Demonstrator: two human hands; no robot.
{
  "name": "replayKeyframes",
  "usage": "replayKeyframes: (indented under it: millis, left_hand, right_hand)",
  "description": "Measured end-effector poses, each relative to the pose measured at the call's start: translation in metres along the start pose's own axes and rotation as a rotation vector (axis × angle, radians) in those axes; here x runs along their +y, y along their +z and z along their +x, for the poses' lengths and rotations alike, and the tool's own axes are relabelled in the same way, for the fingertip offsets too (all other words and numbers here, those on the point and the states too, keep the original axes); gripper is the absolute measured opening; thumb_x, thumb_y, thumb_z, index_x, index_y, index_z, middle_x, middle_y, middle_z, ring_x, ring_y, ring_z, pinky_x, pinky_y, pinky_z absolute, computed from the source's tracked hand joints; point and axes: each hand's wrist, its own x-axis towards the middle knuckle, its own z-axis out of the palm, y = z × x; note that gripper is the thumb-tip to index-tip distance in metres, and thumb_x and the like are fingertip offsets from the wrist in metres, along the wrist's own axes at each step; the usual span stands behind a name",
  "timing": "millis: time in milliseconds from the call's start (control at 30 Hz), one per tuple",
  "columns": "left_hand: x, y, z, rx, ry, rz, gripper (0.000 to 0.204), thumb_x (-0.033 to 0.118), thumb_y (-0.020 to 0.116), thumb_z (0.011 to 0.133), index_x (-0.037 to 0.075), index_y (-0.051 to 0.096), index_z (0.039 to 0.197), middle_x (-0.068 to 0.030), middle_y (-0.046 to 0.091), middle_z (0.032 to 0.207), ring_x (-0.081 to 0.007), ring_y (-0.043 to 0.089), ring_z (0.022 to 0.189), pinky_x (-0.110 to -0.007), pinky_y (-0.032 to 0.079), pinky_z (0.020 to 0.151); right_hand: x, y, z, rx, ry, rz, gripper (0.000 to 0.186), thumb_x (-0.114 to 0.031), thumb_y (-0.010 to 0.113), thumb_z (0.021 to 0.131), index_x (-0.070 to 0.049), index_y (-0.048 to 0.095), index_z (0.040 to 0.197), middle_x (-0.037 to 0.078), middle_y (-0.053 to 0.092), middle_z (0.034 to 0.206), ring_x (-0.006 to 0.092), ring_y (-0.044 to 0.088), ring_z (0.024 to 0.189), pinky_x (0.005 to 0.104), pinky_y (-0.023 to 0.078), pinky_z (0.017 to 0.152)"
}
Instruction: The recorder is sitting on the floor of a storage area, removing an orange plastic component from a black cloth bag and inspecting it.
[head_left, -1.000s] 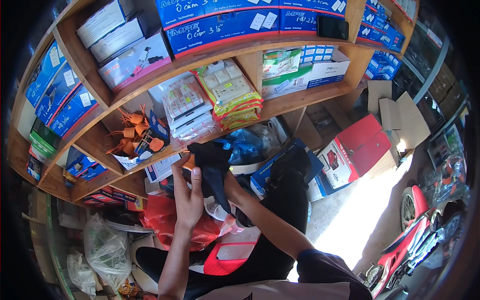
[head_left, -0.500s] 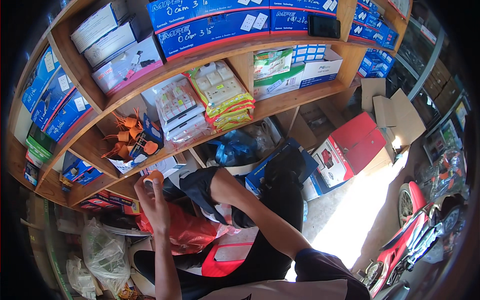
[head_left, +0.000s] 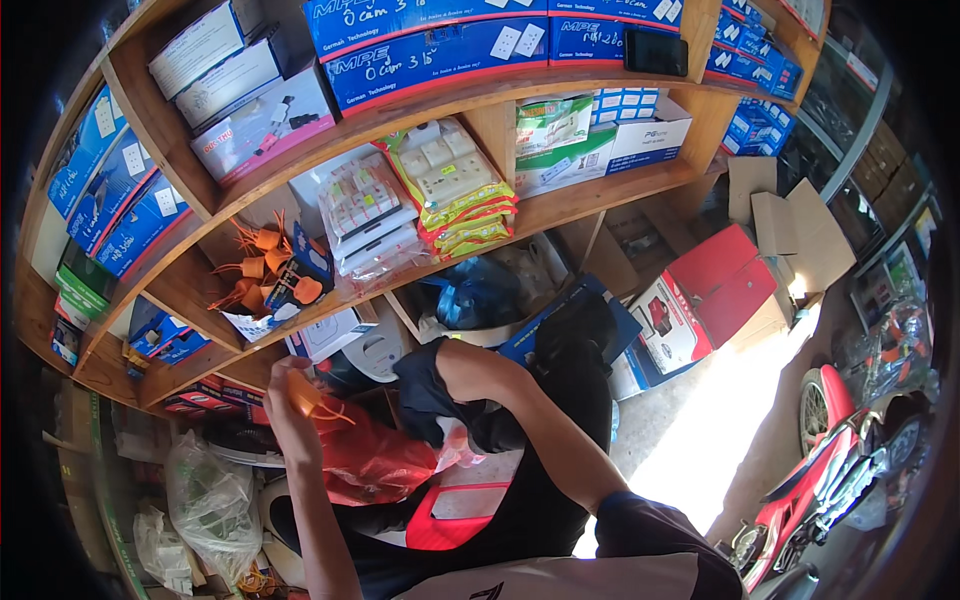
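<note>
My left hand (head_left: 287,392) is closed around an orange lamp holder (head_left: 304,396) with an orange wire trailing from it to the right. Across from it, my right hand (head_left: 462,368) grips a dark cloth (head_left: 422,392), which hangs down and hides the fingers. Below and between the hands lies a crumpled red plastic bag (head_left: 375,462). Several similar orange lamp holders (head_left: 262,258) with wires sit in a shelf compartment just above my left hand.
A wooden shelf (head_left: 420,108) of boxes curves across the front, with packs of white sockets (head_left: 445,180) and a black phone (head_left: 655,53) on it. Right of my knees stand a red and white carton (head_left: 690,295) and a red motorbike (head_left: 810,480). Clear plastic bags (head_left: 210,505) lie at left.
My left hand has lowered and turned the lamp holder, so its wire now shows. My right hand has moved right with the cloth, uncovering a pale rounded object behind it.
</note>
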Motion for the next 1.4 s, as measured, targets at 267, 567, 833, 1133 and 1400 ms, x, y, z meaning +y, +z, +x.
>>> replayKeyframes:
  millis: [267, 567, 833, 1133, 1400]
  left_hand:
    - [0.026, 0.037, -0.004, -0.458, 0.213, 0.206, 0.057, 0.047, 0.043, 0.107, -0.003, 0.069, 0.104, -0.0164, 0.062, 0.126, -0.0243, 0.056, 0.119, -0.037, 0.039, 0.104]
    - [0.034, 0.042, -0.007, -0.588, 0.21, 0.17, 0.051, 0.038, 0.037, 0.112, -0.002, 0.069, 0.104, -0.0225, 0.067, 0.127, -0.0305, 0.044, 0.143, -0.042, 0.036, 0.113]
    - [0.036, 0.045, 0.0, -0.663, 0.301, 0.42, 0.044, 0.032, 0.041, 0.111, -0.004, 0.067, 0.112, -0.0171, 0.067, 0.13, -0.0331, 0.048, 0.14, -0.042, 0.038, 0.113]
    - [0.034, 0.057, -0.006, -0.654, 0.306, 0.358, 0.047, 0.033, 0.042, 0.11, -0.004, 0.061, 0.131, -0.0179, 0.061, 0.138, -0.0331, 0.047, 0.14, -0.041, 0.034, 0.115]
    - [0.01, 0.052, -0.002, -0.378, 0.392, 0.303, 0.044, 0.028, 0.063, 0.101, -0.003, 0.053, 0.131, -0.0125, 0.056, 0.131, -0.0218, 0.053, 0.122, -0.035, 0.038, 0.108]
  right_hand:
    - [-0.038, 0.077, 0.017, 0.184, -0.48, 0.71, 0.043, -0.02, 0.067, 0.094, 0.001, 0.053, 0.129, 0.012, 0.07, 0.097, 0.0192, 0.067, 0.09, 0.032, 0.053, 0.082]
    - [-0.069, 0.043, -0.001, -0.029, -0.649, 1.344, 0.027, -0.03, 0.052, 0.106, -0.005, 0.051, 0.115, 0.008, 0.055, 0.094, 0.0151, 0.056, 0.084, 0.0345, 0.049, 0.077]
    - [-0.037, 0.123, 0.024, 0.599, -0.389, 0.616, 0.036, -0.027, 0.05, 0.109, -0.005, 0.046, 0.138, 0.001, 0.051, 0.121, 0.0104, 0.051, 0.108, 0.0283, 0.047, 0.094]
    - [-0.035, 0.106, 0.045, 0.592, -0.415, 0.989, 0.041, -0.022, 0.052, 0.106, -0.005, 0.041, 0.142, 0.01, 0.048, 0.128, 0.0189, 0.05, 0.121, 0.0328, 0.043, 0.101]
    - [-0.05, 0.061, 0.037, 0.753, -0.398, 0.594, 0.031, -0.02, 0.06, 0.099, -0.004, 0.053, 0.124, 0.009, 0.055, 0.112, 0.0208, 0.054, 0.102, 0.035, 0.045, 0.089]
